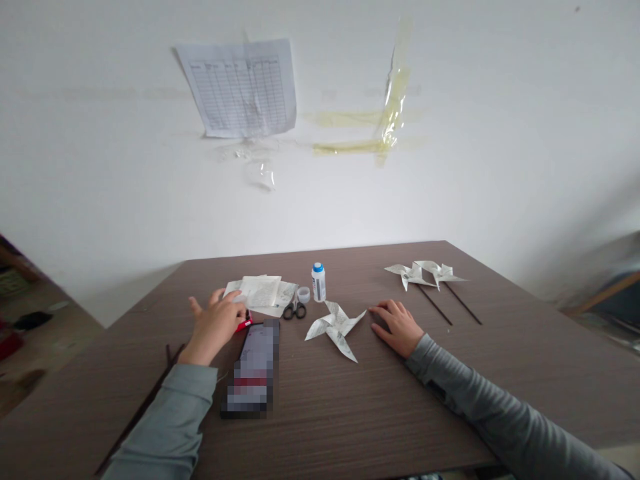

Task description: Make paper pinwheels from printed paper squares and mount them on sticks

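My left hand [215,327] is at the left, palm down, with its thumb side closed on a small red object [245,323] and one outer finger sticking out. The hand partly covers the object, so its kind is unclear. Resting flat on the table, my right hand [397,328] has its fingers loosely stretched and holds nothing. Its fingertips lie just beside one blade tip of a paper pinwheel [336,329], which has no stick that I can see. Sheets of cut paper [260,292] lie just beyond my left hand. Black-handled scissors [295,311] are to their right.
A phone [253,367] lies between my arms. Behind the scissors are a small clear round container [303,294] and a white bottle with a blue cap [319,283]. Two pinwheels on dark sticks [425,275] lie at right. More dark sticks [145,407] lie beside my left forearm.
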A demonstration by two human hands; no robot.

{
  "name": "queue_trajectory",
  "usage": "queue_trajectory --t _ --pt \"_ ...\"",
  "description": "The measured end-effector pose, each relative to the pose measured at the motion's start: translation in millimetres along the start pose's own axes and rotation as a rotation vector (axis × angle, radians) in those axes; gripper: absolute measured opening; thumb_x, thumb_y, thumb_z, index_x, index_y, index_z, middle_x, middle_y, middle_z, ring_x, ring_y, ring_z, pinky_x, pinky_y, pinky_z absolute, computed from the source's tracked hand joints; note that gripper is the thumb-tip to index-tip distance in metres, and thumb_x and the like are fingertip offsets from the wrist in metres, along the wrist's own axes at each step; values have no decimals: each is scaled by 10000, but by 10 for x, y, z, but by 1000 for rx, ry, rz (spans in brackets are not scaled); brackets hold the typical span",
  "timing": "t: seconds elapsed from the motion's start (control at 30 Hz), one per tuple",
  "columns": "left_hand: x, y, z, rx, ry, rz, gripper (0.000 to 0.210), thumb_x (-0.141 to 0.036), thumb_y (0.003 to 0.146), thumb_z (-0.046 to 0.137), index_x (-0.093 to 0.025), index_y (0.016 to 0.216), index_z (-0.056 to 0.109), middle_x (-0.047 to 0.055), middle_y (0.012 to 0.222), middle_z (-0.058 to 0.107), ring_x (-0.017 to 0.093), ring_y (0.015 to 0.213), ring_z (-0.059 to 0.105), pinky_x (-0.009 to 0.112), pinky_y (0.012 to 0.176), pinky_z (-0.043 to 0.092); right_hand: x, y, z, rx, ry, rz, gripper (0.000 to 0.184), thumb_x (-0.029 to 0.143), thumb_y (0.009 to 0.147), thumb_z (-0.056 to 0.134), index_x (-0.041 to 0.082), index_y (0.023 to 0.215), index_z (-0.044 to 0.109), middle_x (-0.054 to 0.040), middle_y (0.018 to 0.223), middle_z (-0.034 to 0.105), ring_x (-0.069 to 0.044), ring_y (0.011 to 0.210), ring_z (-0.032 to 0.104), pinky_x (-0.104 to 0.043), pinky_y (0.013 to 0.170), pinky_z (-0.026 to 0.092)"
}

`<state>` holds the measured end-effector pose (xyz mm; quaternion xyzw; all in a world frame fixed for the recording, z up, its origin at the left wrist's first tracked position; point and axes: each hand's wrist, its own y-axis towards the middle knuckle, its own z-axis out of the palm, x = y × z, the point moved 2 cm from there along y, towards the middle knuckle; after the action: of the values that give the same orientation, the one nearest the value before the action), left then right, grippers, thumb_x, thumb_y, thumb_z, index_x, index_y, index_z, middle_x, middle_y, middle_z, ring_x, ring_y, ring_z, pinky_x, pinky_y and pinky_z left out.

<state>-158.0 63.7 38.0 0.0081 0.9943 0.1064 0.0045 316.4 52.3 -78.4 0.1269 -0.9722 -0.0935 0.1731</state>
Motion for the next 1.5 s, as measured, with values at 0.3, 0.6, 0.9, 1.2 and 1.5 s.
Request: queue_trajectory --t 0.3,0.6,0.9,1.2,1.5 --pt "-54 -12 -46 13 -9 -20 250 -205 1150 789 -301 1009 971 100 1867 808 557 1819 550 1110 1422 300 10 5 -9 18 -4 5 512 339 1177 747 269 1658 909 -191 1601 829 -429 1505 767 -637 1342 653" --pt "-16 -9 -23 -12 -41 -63 361 -238 1158 763 -335 892 986 66 1886 792 548 1822 586 1073 1447 357 33 1 -27 48 -13 27 542 333 1192 733 230 1704 883 -214 1646 809 -436 1556 753 -626 1368 637" --pt "27 50 -39 68 -4 -134 386 -274 1143 673 -337 1005 1028 73 1984 694 561 1836 584 983 1394 556 0 0 -1 12 5 11 520 340 1164 738 274 1649 911 -194 1601 826 -439 1507 760 -655 1331 659" --pt "46 43 -11 71 16 -154 396 -282 1139 647 -341 1061 1030 113 1931 739 533 1806 622 920 1382 592 32 -2 -49 44 -6 26 534 315 1187 726 251 1690 895 -204 1640 821 -444 1553 759 -658 1368 647" --pt "64 55 -7 77 -36 -183 405 -259 1172 642 -335 1166 1040 123 1924 748 542 1852 572 934 1420 546 8 4 -22 39 6 18 522 336 1193 745 232 1681 900 -210 1635 821 -440 1546 762 -630 1367 642"
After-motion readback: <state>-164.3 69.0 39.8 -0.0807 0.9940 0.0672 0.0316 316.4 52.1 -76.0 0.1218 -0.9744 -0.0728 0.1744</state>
